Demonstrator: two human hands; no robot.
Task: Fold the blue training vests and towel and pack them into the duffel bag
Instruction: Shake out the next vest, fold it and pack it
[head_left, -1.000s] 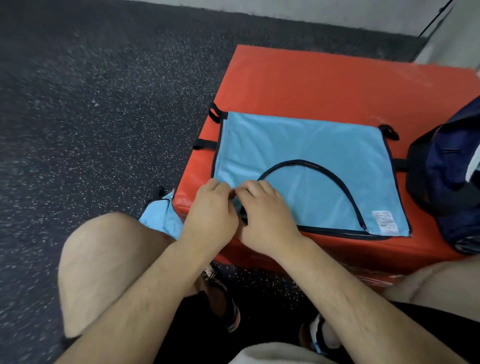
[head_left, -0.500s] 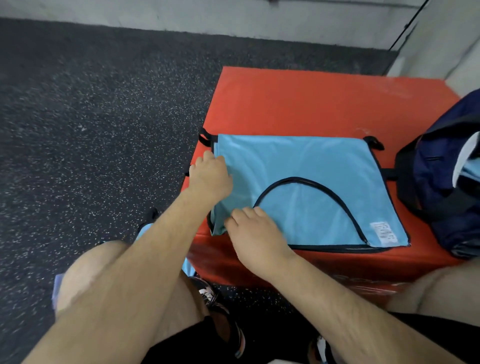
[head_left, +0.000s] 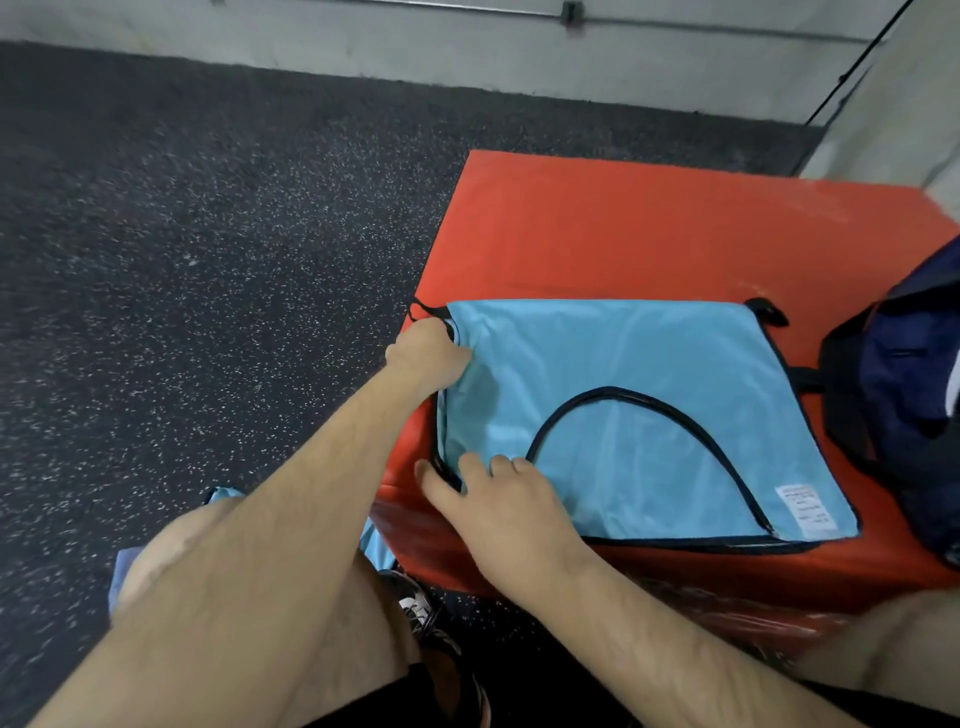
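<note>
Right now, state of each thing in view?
blue vest: lying flat on red box
left hand: grips vest's far-left corner
right hand: fingers rest on vest's near-left corner
duffel bag: right of vest, cut off by frame
second blue cloth: on floor by knee

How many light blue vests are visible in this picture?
2. One vest lies flat on the red box. Blue cloth, probably a second vest, shows on the floor by the left knee, mostly hidden. The duffel bag may hide more.
</note>
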